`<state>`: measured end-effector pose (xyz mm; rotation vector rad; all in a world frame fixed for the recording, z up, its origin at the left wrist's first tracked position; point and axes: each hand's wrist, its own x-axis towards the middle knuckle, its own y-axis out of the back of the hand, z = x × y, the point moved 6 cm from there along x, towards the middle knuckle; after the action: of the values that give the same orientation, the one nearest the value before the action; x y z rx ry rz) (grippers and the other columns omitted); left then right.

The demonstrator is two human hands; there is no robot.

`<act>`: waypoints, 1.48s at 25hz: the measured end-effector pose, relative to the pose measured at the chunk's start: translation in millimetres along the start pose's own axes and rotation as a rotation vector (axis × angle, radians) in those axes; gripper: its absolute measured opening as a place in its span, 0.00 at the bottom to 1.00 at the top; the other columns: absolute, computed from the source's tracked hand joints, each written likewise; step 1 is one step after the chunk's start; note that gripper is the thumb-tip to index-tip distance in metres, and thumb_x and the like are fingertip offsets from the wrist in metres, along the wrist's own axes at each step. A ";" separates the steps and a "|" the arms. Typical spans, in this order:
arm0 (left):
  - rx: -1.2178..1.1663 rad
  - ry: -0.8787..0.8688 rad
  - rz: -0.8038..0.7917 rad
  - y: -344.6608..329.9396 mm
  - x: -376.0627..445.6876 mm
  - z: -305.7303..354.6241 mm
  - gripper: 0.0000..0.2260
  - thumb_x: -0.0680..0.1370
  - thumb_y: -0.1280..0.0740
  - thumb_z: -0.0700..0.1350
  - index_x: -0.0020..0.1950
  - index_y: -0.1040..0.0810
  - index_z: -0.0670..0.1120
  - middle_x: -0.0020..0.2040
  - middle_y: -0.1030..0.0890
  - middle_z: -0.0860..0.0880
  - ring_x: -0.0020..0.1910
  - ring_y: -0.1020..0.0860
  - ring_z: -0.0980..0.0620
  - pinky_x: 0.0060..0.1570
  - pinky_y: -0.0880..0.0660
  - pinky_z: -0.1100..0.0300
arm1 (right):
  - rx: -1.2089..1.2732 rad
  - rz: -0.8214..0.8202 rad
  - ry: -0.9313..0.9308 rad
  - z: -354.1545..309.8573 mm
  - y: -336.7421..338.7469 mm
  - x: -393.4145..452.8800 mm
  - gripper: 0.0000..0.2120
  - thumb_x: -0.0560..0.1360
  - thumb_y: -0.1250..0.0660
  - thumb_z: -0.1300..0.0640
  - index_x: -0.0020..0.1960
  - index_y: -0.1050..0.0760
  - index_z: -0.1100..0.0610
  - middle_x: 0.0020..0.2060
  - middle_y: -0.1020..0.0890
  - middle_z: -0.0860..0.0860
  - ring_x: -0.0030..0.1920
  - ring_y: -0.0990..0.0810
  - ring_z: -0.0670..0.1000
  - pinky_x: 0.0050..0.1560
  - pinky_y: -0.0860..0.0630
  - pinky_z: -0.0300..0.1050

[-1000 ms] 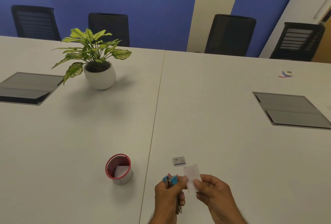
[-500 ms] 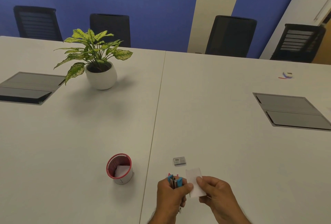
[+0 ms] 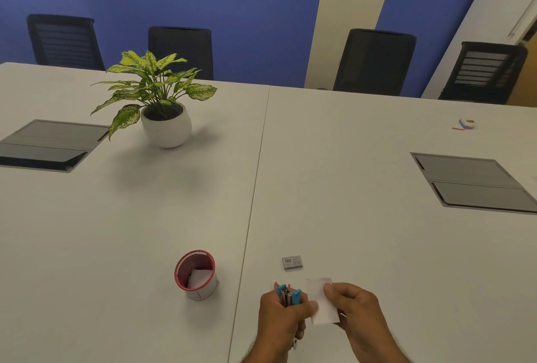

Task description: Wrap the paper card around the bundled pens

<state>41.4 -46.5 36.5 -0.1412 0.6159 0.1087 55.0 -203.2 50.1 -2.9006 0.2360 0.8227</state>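
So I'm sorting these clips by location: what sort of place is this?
Most likely an office meeting room: a long white table with flush grey cable hatches, and black office chairs lined along its far side against a blue wall. A potted plant stands on the table.

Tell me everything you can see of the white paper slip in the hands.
The white paper slip is a small, plain rectangle, thin and flat, held just above the table. The right hand pinches its right edge; the left hand, gripping a blue stapler, touches its left edge with the thumb. No print shows.
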 end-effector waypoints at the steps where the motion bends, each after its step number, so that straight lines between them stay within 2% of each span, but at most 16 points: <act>1: 0.003 0.006 0.002 0.0 0.1 -0.7 0.07 0.68 0.23 0.35 0.39 0.21 0.39 0.23 0.25 0.46 0.19 0.30 0.52 0.24 0.29 0.62 | 0.005 -0.006 -0.005 -0.4 -0.9 -0.9 0.06 0.73 0.29 0.63 0.43 0.17 0.66 0.40 0.14 0.60 0.40 0.17 0.59 0.42 0.18 0.54; 4: 0.026 0.014 -0.002 0.1 0.0 -1.8 0.08 0.67 0.23 0.36 0.40 0.21 0.38 0.23 0.25 0.46 0.19 0.30 0.52 0.24 0.29 0.63 | 0.012 -0.008 0.003 -2.0 -0.3 -1.9 0.05 0.73 0.29 0.63 0.44 0.18 0.65 0.38 0.14 0.58 0.42 0.18 0.59 0.44 0.19 0.55; 7: 0.036 0.018 -0.019 -0.9 -1.8 -2.1 0.08 0.67 0.22 0.36 0.40 0.21 0.38 0.23 0.25 0.45 0.18 0.30 0.52 0.22 0.30 0.63 | 0.000 0.002 0.013 -3.2 2.7 1.2 0.05 0.73 0.30 0.64 0.43 0.18 0.67 0.41 0.15 0.61 0.43 0.18 0.61 0.44 0.18 0.55; 12: 0.044 0.030 -0.028 -1.2 -4.0 -2.7 0.08 0.67 0.22 0.37 0.40 0.21 0.39 0.24 0.24 0.45 0.19 0.29 0.52 0.23 0.29 0.63 | -0.017 -0.020 -0.013 -1.8 3.7 1.4 0.06 0.74 0.30 0.63 0.42 0.19 0.66 0.39 0.16 0.59 0.42 0.19 0.61 0.43 0.18 0.56; 17: 0.071 0.032 -0.051 -2.6 -3.9 -3.4 0.08 0.67 0.22 0.37 0.39 0.20 0.40 0.24 0.24 0.46 0.19 0.29 0.52 0.23 0.28 0.63 | -0.007 0.003 0.028 1.5 6.9 4.0 0.05 0.75 0.32 0.65 0.45 0.18 0.64 0.47 0.16 0.61 0.45 0.19 0.61 0.42 0.20 0.53; 19: 0.067 0.030 -0.070 -1.9 -4.4 -2.8 0.08 0.67 0.22 0.37 0.39 0.20 0.40 0.23 0.24 0.46 0.19 0.29 0.52 0.23 0.29 0.63 | -0.076 -0.059 0.087 -1.6 5.1 4.1 0.05 0.72 0.28 0.63 0.48 0.17 0.61 0.48 0.16 0.60 0.47 0.18 0.59 0.44 0.19 0.53; 21: 0.089 0.025 -0.122 -2.9 -4.6 -1.4 0.08 0.67 0.22 0.38 0.39 0.20 0.40 0.24 0.24 0.47 0.20 0.29 0.52 0.23 0.30 0.63 | -0.287 -0.201 0.224 -10.3 2.5 3.1 0.19 0.65 0.22 0.53 0.55 0.19 0.51 0.51 0.15 0.50 0.52 0.18 0.51 0.49 0.21 0.43; 23: 0.178 0.034 -0.175 -5.3 -4.6 -1.0 0.10 0.68 0.22 0.41 0.44 0.20 0.41 0.25 0.23 0.48 0.21 0.28 0.54 0.23 0.29 0.64 | -0.554 -0.364 0.306 -18.7 -3.9 -1.5 0.28 0.60 0.22 0.43 0.59 0.22 0.43 0.54 0.18 0.39 0.56 0.21 0.41 0.50 0.25 0.35; 25: 0.276 0.049 -0.223 -8.3 -4.4 -1.3 0.13 0.69 0.22 0.43 0.48 0.21 0.43 0.28 0.22 0.49 0.21 0.27 0.56 0.23 0.28 0.65 | -0.714 -0.468 0.329 -26.1 -10.2 -2.9 0.27 0.61 0.24 0.40 0.60 0.22 0.40 0.55 0.20 0.35 0.58 0.22 0.39 0.54 0.27 0.35; 28: 0.358 0.016 -0.334 -14.4 -7.7 0.0 0.09 0.69 0.23 0.42 0.44 0.22 0.47 0.27 0.22 0.52 0.22 0.26 0.58 0.26 0.25 0.65 | -0.839 -0.579 0.313 -30.8 -18.6 -2.5 0.22 0.66 0.24 0.46 0.59 0.22 0.37 0.54 0.21 0.34 0.58 0.22 0.41 0.57 0.25 0.39; 32: 0.382 -0.039 -0.423 -17.6 -11.1 0.3 0.10 0.68 0.22 0.42 0.46 0.20 0.47 0.31 0.21 0.52 0.25 0.25 0.56 0.30 0.24 0.63 | -0.839 -0.654 0.307 -28.5 -23.3 -4.0 0.18 0.68 0.24 0.53 0.56 0.19 0.43 0.53 0.20 0.42 0.56 0.21 0.46 0.57 0.21 0.48; 35: 0.372 -0.017 -0.469 -18.8 -10.9 -2.3 0.06 0.69 0.23 0.39 0.40 0.18 0.48 0.30 0.19 0.53 0.28 0.22 0.56 0.33 0.22 0.63 | -0.690 -0.639 0.346 -28.1 -21.9 -7.8 0.16 0.67 0.23 0.56 0.53 0.19 0.53 0.52 0.19 0.50 0.55 0.20 0.51 0.58 0.21 0.55; 37: 0.345 -0.011 -0.501 -19.3 -12.3 -3.1 0.05 0.68 0.23 0.38 0.39 0.16 0.46 0.32 0.18 0.52 0.32 0.20 0.54 0.37 0.20 0.62 | -0.564 -0.619 0.341 -29.6 -18.8 -9.6 0.18 0.66 0.23 0.55 0.53 0.22 0.59 0.52 0.18 0.54 0.55 0.20 0.56 0.59 0.22 0.58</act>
<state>32.4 -66.8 43.0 0.0425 0.5645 -0.4790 65.4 -188.2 81.5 -3.2669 -0.9687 0.3118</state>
